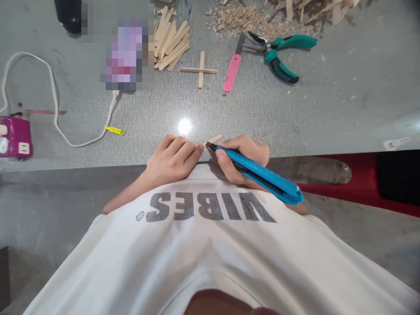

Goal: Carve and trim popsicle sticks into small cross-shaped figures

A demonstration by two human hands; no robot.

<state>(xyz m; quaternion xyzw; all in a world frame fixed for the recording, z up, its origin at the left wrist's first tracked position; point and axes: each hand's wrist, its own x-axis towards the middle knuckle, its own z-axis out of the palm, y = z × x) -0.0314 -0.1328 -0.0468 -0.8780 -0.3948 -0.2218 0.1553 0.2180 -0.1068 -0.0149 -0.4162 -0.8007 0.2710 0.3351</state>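
Near the table's front edge, my left hand (173, 156) is closed over one end of a wooden craft stick (215, 139), pinning it to the tabletop. My right hand (244, 155) is wrapped around a blue utility knife (269, 175), whose tip touches or nearly touches the stick beside my left fingertips. Part of the stick is hidden under the fingers. Farther back, two craft sticks lie crossed as a plus (201, 70). A pink folding knife (232, 73) with its blade out rests to the right of them.
Green-handled pliers (282, 48) lie at the back right, below wood shavings (243, 19). A pile of craft sticks (170, 39) sits behind the cross. At left are a blurred phone (126, 54) on a white cable (54, 87) and a purple power block (16, 136).
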